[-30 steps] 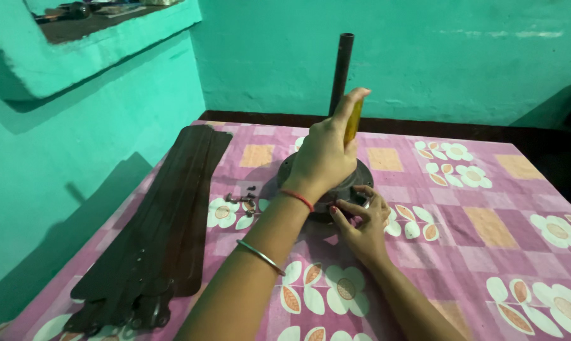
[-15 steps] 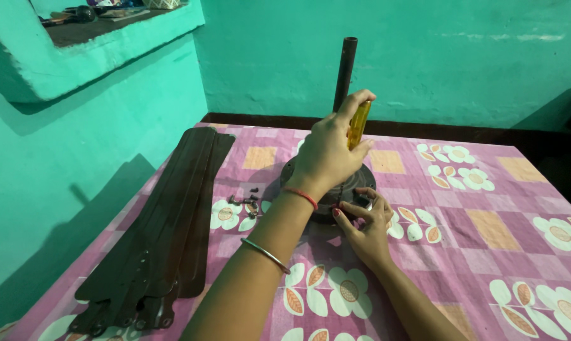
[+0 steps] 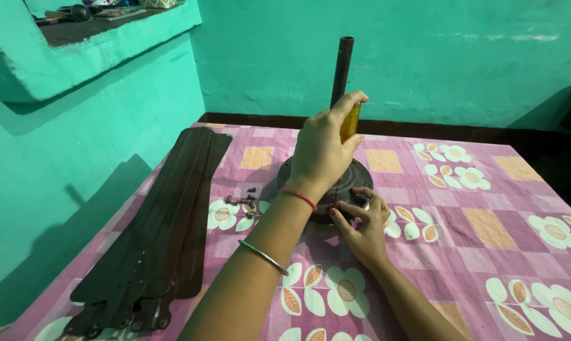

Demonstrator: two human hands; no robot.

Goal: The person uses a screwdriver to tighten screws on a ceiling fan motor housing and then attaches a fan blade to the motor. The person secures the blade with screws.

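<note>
Left hand (image 3: 320, 155): closed around the yellow handle of a screwdriver (image 3: 350, 122), which it holds upright over the fan motor; a red thread and a thin metal bangle sit on this wrist and forearm.
Right hand (image 3: 361, 221): fingertips pinched together at the near edge of the fan motor, pressing on a small part there; what is pinched is too small to tell.
Fan motor (image 3: 355, 183): a dark round housing resting flat on the counter, mostly hidden behind the left hand, between the two hands.
Rod (image 3: 342, 69): a dark tube rising straight up from the middle of the fan motor, just behind the screwdriver.
Screwdriver tip: hidden by the left hand, so its contact point cannot be seen.
Screws (image 3: 242, 203): a small scatter of dark pieces lying on the cloth just left of the fan motor.
Fan blades (image 3: 165, 227): long dark brown blades stacked lengthwise along the left side of the counter, well apart from the hands.
Counter (image 3: 487, 227): covered by a pink checked cloth with white flowers.
Wall (image 3: 437, 57): painted green, with a ledge (image 3: 83, 63) at upper left.
</note>
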